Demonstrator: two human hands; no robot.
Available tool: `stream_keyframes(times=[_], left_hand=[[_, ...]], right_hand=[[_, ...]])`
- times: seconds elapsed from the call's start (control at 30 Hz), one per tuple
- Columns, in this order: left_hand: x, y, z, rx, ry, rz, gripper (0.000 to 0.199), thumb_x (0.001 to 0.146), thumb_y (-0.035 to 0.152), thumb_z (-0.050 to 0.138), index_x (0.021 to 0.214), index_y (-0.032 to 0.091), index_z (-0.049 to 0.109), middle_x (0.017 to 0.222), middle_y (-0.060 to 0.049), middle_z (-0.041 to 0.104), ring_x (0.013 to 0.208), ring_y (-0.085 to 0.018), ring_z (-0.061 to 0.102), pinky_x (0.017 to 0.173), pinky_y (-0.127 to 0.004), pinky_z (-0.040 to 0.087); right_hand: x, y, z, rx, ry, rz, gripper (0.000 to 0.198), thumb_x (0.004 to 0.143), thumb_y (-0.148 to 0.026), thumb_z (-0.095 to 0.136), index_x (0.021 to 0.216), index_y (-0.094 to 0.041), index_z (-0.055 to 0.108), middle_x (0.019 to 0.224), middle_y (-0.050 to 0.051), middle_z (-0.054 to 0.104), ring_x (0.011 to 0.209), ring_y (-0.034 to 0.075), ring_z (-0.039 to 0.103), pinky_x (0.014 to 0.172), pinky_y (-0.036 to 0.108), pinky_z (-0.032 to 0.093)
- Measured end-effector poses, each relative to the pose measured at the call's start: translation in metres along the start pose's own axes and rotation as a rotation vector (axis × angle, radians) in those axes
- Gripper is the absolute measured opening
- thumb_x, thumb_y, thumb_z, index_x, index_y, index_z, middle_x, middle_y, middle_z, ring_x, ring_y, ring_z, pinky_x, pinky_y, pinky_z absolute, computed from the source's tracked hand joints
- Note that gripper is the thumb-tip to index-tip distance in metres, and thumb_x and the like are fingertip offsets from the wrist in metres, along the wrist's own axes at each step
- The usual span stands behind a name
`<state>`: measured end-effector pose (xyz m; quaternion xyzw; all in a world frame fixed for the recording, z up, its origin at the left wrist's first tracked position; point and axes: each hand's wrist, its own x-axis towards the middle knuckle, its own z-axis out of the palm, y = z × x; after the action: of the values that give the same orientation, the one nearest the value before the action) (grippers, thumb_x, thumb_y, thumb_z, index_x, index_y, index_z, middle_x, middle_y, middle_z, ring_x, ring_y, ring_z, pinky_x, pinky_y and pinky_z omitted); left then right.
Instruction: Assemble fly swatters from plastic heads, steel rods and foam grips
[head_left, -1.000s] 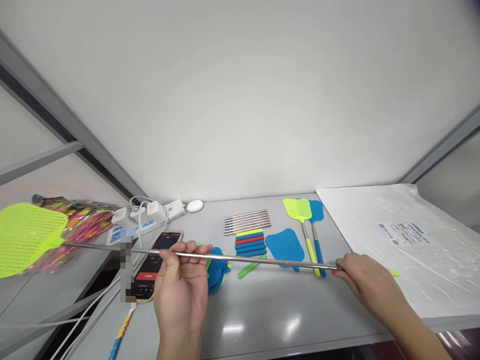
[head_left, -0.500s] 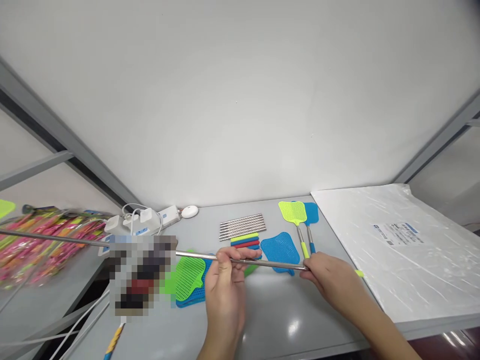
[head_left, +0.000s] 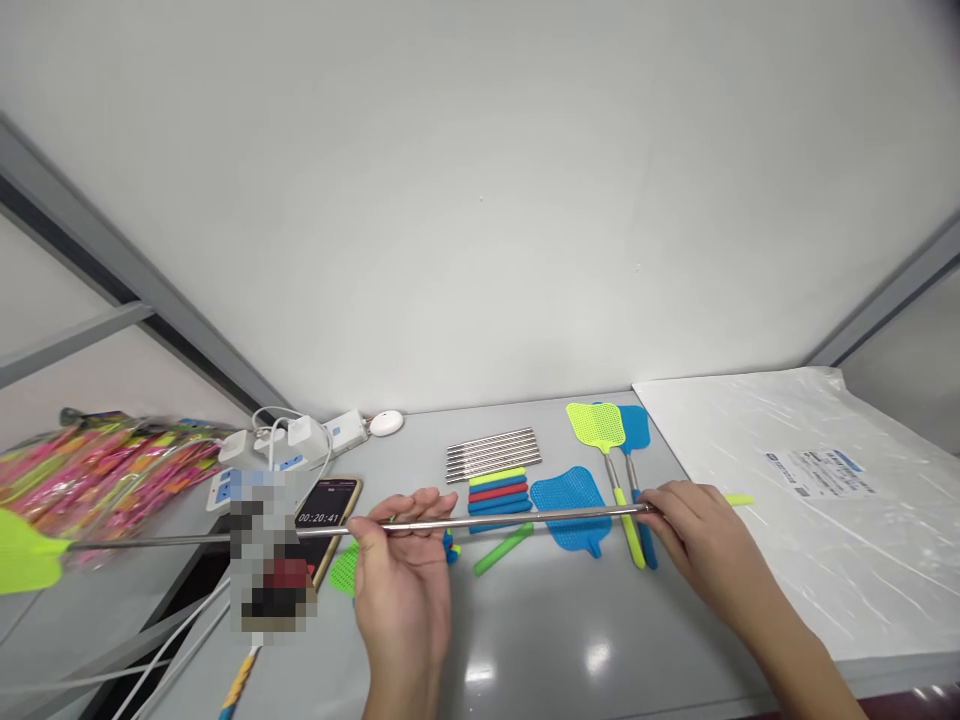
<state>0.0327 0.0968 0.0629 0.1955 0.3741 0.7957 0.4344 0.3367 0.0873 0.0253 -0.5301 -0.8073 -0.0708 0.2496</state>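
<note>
A long fly swatter with an extended metal rod (head_left: pixel 487 520) lies nearly level across both hands. Its yellow-green head (head_left: pixel 26 552) is at the far left, and the yellow-green end of its handle (head_left: pixel 739 500) sticks out beyond my right hand. My left hand (head_left: pixel 405 570) has its palm up, the thumb over the rod and the fingers beneath it. My right hand (head_left: pixel 694 525) is closed round the swatter where rod meets handle. Behind the rod lie a blue swatter head (head_left: pixel 570 490), a green handle (head_left: pixel 504 549) and a partly hidden green swatter head (head_left: pixel 343 570).
Bare metal rods (head_left: pixel 491 455) lie behind several coloured handles (head_left: pixel 499 490). Two assembled swatters (head_left: pixel 611 465) are to the right, beside a white wrapped package (head_left: pixel 750 560). At left are a phone (head_left: pixel 330 500), power strips (head_left: pixel 300 440) and bagged pink goods (head_left: pixel 142 470).
My left hand has moved left along the rod, and its fingers have spread more. The swatter has come nearly level, and more of its yellow-green head shows at left.
</note>
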Motion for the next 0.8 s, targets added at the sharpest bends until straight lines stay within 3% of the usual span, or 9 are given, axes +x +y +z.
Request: stream_keyframes(times=[0.17,0.3,0.53,0.67,0.8], left_hand=[[-0.022,-0.005,0.005,-0.033,-0.081,-0.132,0.039,0.088,0.058,0.054,0.082,0.021,0.064,0.078,-0.004,0.074,0.080,-0.023,0.071,0.084,-0.045,0.053],[-0.042,-0.020,0.011,-0.028,-0.162,-0.281,0.039,0.090,0.056,0.051,0.083,0.019,0.065,0.084,-0.008,0.075,0.086,-0.025,0.071,0.091,-0.047,0.049],[-0.067,-0.044,0.032,0.088,-0.443,-0.456,0.043,0.095,0.050,0.045,0.091,0.014,0.068,0.100,-0.016,0.074,0.097,-0.029,0.069,0.093,-0.046,0.048],[-0.044,-0.019,0.032,0.091,-0.478,-0.373,0.049,0.092,0.059,0.043,0.111,0.018,0.064,0.112,-0.015,0.070,0.095,-0.027,0.069,0.090,-0.044,0.049],[-0.002,0.023,0.013,-0.042,-0.175,-0.064,0.054,0.090,0.067,0.039,0.109,0.023,0.063,0.101,-0.008,0.073,0.079,-0.021,0.069,0.085,-0.042,0.052]], right_hand=[[0.006,-0.008,-0.003,-0.070,-0.024,-0.033,0.028,0.100,-0.027,0.037,0.092,-0.019,0.062,0.074,0.004,0.060,0.068,0.019,0.055,0.064,0.032,0.035],[0.004,-0.016,-0.012,-0.131,-0.023,0.017,0.030,0.100,-0.035,0.040,0.087,-0.022,0.064,0.069,0.001,0.064,0.059,0.017,0.059,0.055,0.029,0.032],[0.007,-0.066,0.001,-0.053,-0.110,0.056,0.034,0.099,-0.036,0.037,0.076,-0.023,0.058,0.064,-0.001,0.065,0.050,0.017,0.062,0.046,0.028,0.028],[0.008,-0.065,0.004,0.077,-0.215,0.110,0.030,0.099,-0.035,0.039,0.076,-0.024,0.055,0.066,-0.002,0.064,0.055,0.017,0.063,0.048,0.027,0.033],[0.002,-0.045,-0.006,0.141,-0.269,0.136,0.022,0.098,-0.033,0.042,0.089,-0.025,0.059,0.076,-0.002,0.067,0.063,0.017,0.065,0.055,0.027,0.040]])
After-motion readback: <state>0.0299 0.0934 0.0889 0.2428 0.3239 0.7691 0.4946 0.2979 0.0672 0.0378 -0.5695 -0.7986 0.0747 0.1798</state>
